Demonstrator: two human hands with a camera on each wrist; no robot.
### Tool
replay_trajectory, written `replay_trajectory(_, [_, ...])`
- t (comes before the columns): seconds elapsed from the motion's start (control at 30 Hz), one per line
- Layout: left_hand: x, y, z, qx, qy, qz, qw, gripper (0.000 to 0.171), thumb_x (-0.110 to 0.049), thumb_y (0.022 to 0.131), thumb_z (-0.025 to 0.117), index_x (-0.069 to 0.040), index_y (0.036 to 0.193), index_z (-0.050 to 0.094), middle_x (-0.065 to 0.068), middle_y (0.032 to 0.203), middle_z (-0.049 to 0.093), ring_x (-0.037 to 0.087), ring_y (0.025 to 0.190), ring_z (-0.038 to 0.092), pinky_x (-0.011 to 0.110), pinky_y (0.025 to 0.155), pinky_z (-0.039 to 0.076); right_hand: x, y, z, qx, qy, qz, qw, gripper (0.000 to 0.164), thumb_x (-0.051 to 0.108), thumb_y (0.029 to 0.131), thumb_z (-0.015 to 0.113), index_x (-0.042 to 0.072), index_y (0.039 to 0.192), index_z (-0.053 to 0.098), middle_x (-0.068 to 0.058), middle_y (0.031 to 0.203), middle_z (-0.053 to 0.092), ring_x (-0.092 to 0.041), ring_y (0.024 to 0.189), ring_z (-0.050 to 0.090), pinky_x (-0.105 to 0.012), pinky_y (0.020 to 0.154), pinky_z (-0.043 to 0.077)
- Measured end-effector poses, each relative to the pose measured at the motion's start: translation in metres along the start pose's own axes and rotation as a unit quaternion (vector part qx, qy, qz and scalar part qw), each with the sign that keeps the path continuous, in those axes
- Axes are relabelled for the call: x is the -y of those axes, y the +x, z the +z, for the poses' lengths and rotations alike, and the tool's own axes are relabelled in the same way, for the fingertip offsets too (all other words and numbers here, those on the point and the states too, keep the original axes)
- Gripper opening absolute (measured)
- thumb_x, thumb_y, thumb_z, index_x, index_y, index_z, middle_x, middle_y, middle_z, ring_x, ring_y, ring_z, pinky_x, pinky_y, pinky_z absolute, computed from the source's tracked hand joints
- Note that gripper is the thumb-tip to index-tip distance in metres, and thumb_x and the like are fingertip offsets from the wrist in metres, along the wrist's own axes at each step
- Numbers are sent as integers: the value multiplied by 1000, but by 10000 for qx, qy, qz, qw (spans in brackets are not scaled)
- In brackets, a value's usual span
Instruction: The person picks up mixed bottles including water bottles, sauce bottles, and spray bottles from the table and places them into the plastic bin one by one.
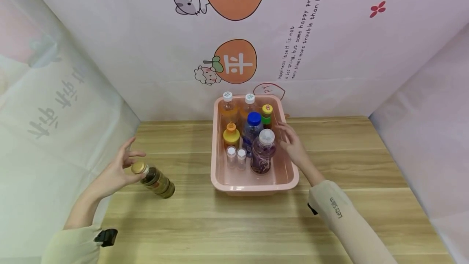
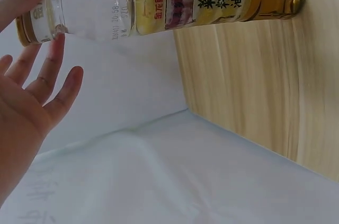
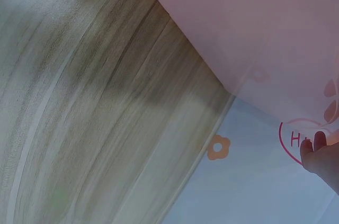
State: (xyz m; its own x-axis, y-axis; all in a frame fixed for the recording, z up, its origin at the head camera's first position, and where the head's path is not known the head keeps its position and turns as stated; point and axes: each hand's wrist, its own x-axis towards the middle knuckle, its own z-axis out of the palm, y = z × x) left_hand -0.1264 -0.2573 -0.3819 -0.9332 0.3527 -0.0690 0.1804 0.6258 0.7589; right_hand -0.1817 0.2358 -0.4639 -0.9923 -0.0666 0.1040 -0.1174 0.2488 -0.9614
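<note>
A clear bottle of golden-brown cooking oil (image 2: pixel 159 1) with a gold cap stands upright on the table at the left. My left hand (image 1: pixel 113 174) is at its cap and neck, thumb on the near side and fingers loosely spread on the far side. In the left wrist view the thumb overlaps the neck. My right hand (image 1: pixel 294 148) is at the right rim of a pink plastic basin (image 1: pixel 218 177), fingers over the edge and holding no bottle. Near it in the basin stand a purple drink bottle (image 1: pixel 262 156) and a blue-capped bottle (image 1: pixel 253 131).
Also in the basin are two white-capped bottles with orange contents (image 1: pixel 228 111), a yellow-capped jar (image 1: pixel 267 115), a yellow squeeze bottle (image 1: pixel 231 137) and two small white-capped bottles (image 1: pixel 231 158). The wooden table (image 1: pixel 183 227) meets printed white sheets at the back and sides.
</note>
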Motion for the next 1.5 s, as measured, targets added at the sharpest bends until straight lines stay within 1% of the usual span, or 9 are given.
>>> replay_trajectory(0.1, [0, 1, 1, -108, 19, -76, 9999, 107, -13, 85, 70, -15, 153, -12, 24, 140, 42, 25, 117, 50, 28, 96, 46, 0, 1, -1, -29, -33, -25, 10000, 51, -16, 82, 44, -11, 133, 43, -23, 154, 24, -40, 147, 13, -56, 120, 11])
replay_trajectory(0.2, [2, 2, 1, -188, -38, -274, 9994, 107, -19, 86, 71, -19, 153, -13, 21, 142, 39, 15, 114, 45, 9, 86, 39, -1, 1, -1, -49, -40, -81, 9999, 50, -17, 82, 44, -12, 132, 44, -24, 153, 25, -41, 147, 13, -56, 120, 10])
replay_trajectory(0.33, [3, 8, 3, -255, -213, -473, 9983, 107, -24, 86, 70, -24, 152, -14, 19, 142, 39, 25, 117, 42, 18, 90, 42, -1, 2, 0, -60, -23, -141, 9999, 49, -17, 83, 45, -12, 131, 44, -24, 153, 25, -40, 147, 13, -56, 120, 10])
replay_trajectory(0.53, [3, 20, 10, -512, -456, -393, 9969, 100, -21, 86, 70, -15, 154, -4, 19, 134, 50, -6, 101, 50, 7, 85, 41, 0, 3, 1, -41, -31, -163, 9999, 49, -17, 83, 44, -14, 131, 43, -25, 153, 24, -41, 147, 12, -57, 120, 11])
replay_trajectory(0.63, [3, 24, 13, -617, -528, -364, 9960, 96, -21, 87, 69, -10, 153, 1, 18, 130, 55, -14, 97, 51, 5, 86, 41, -1, 4, 1, -34, -32, -144, 9999, 49, -17, 83, 43, -14, 132, 43, -25, 153, 24, -41, 147, 12, -56, 120, 12])
replay_trajectory(0.83, [5, 29, 16, -717, -703, -590, 9932, 93, -29, 88, 68, -12, 154, 5, -1, 130, 57, -14, 101, 48, 4, 86, 41, -2, 4, 1, -47, -22, -134, 9999, 48, -18, 82, 44, -13, 131, 44, -24, 153, 25, -40, 147, 13, -56, 120, 11])
replay_trajectory(1.1, [9, 26, 20, -896, -943, -580, 9898, 90, -29, 87, 68, -11, 153, 9, -27, 118, 54, -15, 103, 48, 2, 84, 41, -3, 4, 0, -83, -23, -168, 9998, 49, -18, 82, 43, -13, 130, 45, -24, 152, 26, -39, 147, 13, -55, 120, 10])
replay_trajectory(1.33, [5, 29, 27, -964, -978, -631, 9885, 89, -31, 87, 69, -11, 152, 12, -33, 111, 53, -12, 102, 48, 5, 85, 40, -4, 4, 0, -56, -39, -128, 9999, 49, -17, 82, 43, -13, 130, 45, -24, 153, 26, -40, 147, 13, -55, 120, 10])
replay_trajectory(1.5, [3, 32, 31, -1082, -1062, -608, 9866, 90, -28, 86, 70, -10, 152, 12, -26, 117, 58, -11, 102, 51, 6, 88, 40, -3, 3, 0, -45, -52, -80, 9999, 49, -17, 82, 44, -12, 131, 44, -23, 154, 25, -40, 147, 12, -56, 120, 10])
